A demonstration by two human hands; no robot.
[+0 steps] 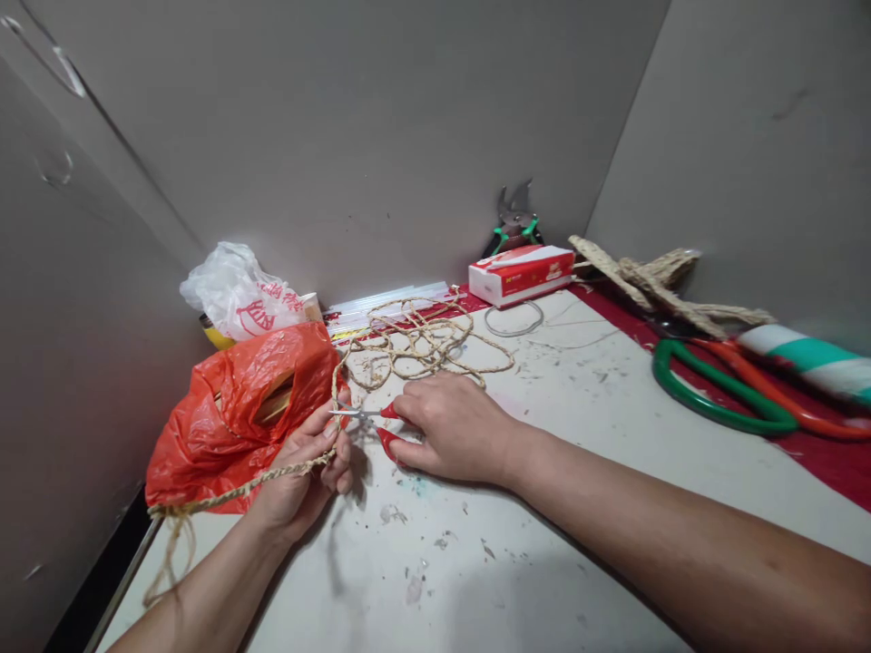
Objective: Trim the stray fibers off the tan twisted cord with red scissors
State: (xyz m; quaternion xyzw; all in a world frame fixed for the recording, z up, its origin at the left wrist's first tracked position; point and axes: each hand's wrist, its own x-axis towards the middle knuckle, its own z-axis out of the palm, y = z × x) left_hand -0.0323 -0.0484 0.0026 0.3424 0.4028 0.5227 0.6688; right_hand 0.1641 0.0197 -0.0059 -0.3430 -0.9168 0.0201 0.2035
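My left hand (309, 467) is closed on a twisted straw rope (251, 487), whose frayed end hangs over my left forearm. In my right hand (449, 426) is a pair of small scissors (367, 414) with red handles, fingers through the loops. Their blades are spread and point left, reaching the rope just above my left fingertips. Beyond my hands, a loose tangle of thin rope (422, 340) lies on the white table (517, 544). An orange-red plastic bag (238, 390) with straw-coloured material inside stands left of my left hand.
A white plastic bag (238, 286) sits at the back left. Behind the rope are a red-and-white box (521, 275), a wire coil (513, 319) and pruning shears (515, 220). Large scissors with green and orange handles (721, 417) and straw bundles (653, 277) lie right. Grey walls enclose the table.
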